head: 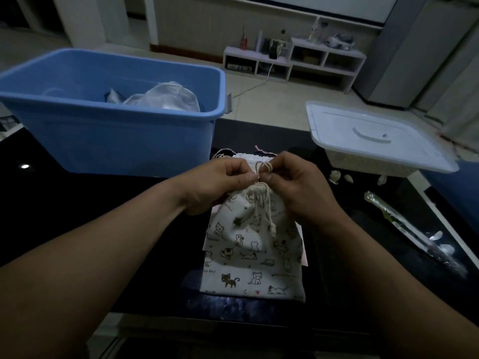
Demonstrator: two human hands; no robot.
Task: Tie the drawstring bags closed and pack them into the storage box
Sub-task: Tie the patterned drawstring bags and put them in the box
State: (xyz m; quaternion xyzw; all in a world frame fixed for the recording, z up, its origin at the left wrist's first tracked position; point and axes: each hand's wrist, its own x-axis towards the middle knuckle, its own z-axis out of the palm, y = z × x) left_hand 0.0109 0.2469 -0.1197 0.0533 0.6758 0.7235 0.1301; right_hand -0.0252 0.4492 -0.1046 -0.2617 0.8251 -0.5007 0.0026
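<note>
A white drawstring bag with a cat print (248,244) lies on the dark table, its neck gathered tight. My left hand (220,185) and my right hand (298,187) meet above the neck, and each pinches the cream drawstring (263,167), which forms small loops between my fingertips. Loose cord ends hang down over the bag. A second cat-print bag (254,281) lies flat beneath it, and another white bag (248,158) shows just beyond my hands. The blue storage box (129,141) stands at the back left with pale bags (168,97) inside.
A white plastic lid (373,136) rests on a low basket at the right. A clear wrapped stick (414,234) and small pale scraps (337,176) lie on the table's right side. Behind the table is tiled floor with a low white shelf (293,63).
</note>
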